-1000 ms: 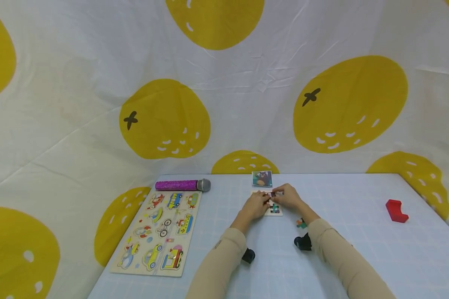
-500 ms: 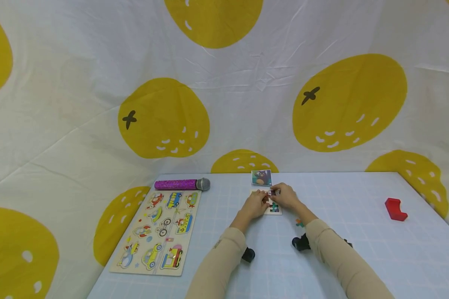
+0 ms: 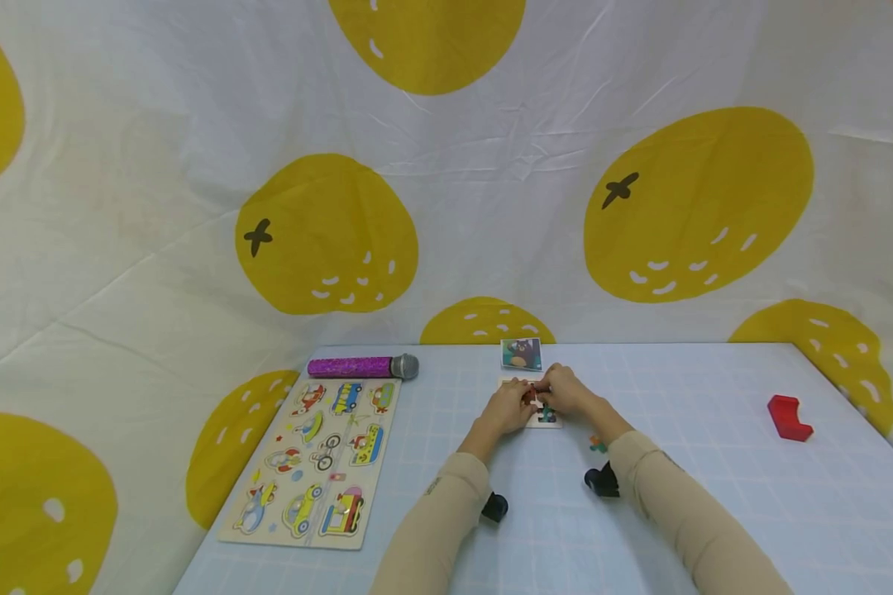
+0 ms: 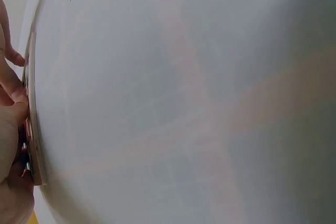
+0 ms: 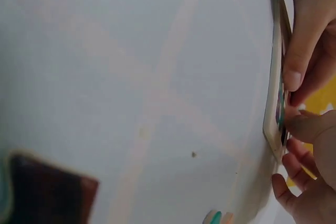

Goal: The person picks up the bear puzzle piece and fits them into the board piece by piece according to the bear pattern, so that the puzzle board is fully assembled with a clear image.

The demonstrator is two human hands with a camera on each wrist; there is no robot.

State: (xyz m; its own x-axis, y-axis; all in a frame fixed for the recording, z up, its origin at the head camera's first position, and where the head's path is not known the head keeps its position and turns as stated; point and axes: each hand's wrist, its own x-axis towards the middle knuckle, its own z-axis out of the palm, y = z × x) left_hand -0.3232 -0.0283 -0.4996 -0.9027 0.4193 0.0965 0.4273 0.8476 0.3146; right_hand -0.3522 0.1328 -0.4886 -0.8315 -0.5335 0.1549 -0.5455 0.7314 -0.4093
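Note:
Both hands meet over a small light wooden jigsaw board (image 3: 551, 426) at the table's back middle. My left hand (image 3: 508, 406) grips the board's left part, its bent fingers and thumb lying over it. From the right, my right hand (image 3: 568, 392) pinches a small puzzle piece with thumb and fingertips at the board's upper part; the fingers mostly hide the piece. A teal and dark piece (image 3: 546, 413) shows in the board's lower right. Just behind the board lies a picture card (image 3: 522, 354) with a bear. A loose orange and green puzzle piece (image 3: 598, 444) lies beside the right forearm.
On the left lies a large wooden vehicle puzzle (image 3: 327, 463), with a purple glitter microphone (image 3: 360, 367) along its far edge. A red notched block (image 3: 790, 418) sits at the far right. Small black devices (image 3: 603, 480) show at the forearms. A patterned cloth (image 3: 491, 207) hangs behind the table.
My right hand has shifted slightly left over the board, toward the left hand's fingers, and now covers the dark piece seen at its fingertips before. The left hand has stayed nearly still.

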